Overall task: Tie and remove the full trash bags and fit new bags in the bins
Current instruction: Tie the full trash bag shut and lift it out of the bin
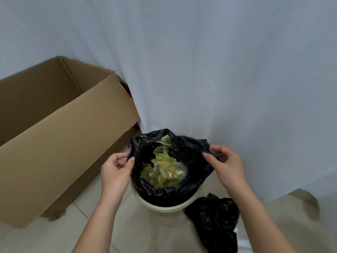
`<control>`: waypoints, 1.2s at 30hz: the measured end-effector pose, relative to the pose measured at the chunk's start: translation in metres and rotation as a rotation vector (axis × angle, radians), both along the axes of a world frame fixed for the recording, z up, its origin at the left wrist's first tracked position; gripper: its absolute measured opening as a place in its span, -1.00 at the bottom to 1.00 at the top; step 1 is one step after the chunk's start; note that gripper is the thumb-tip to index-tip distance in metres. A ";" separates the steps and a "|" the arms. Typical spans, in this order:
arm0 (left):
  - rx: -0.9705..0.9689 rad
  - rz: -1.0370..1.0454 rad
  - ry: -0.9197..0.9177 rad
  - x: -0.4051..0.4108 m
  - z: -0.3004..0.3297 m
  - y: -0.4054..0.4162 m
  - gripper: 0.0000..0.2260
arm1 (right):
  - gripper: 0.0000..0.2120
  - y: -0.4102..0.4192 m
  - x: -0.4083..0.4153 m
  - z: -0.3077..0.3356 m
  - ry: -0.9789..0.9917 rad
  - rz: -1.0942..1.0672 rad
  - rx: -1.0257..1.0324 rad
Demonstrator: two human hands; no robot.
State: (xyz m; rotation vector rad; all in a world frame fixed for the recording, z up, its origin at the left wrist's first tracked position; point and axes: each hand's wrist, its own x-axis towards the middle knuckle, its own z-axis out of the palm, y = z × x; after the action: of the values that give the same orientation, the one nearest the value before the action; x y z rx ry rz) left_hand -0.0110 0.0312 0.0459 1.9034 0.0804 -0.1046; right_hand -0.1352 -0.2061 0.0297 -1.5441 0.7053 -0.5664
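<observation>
The bag (169,190), black and full, sits in the pale green bin (160,207) on the tiled floor (138,232), its mouth open over yellow-green plastic waste (164,170). The left hand (114,170) pinches the left edge between thumb and fingers; the right hand (228,165) pinches the right edge likewise. A second black bag (215,220) lies crumpled just beside the bin. An open box (60,132) stands at the left, near the white curtain (218,70).

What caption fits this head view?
Both hands, left hand and right hand, pinch the black trash bag rim.
</observation>
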 end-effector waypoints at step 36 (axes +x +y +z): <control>-0.304 -0.598 -0.240 -0.028 0.045 -0.068 -0.53 | -0.92 0.032 0.036 0.099 -0.452 0.384 0.120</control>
State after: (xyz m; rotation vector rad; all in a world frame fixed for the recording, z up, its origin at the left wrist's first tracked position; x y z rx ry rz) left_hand -0.0385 -0.0368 0.0913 1.5688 -0.6359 -0.2738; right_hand -0.0988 -0.1740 0.1282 -1.3287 0.0906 -0.5438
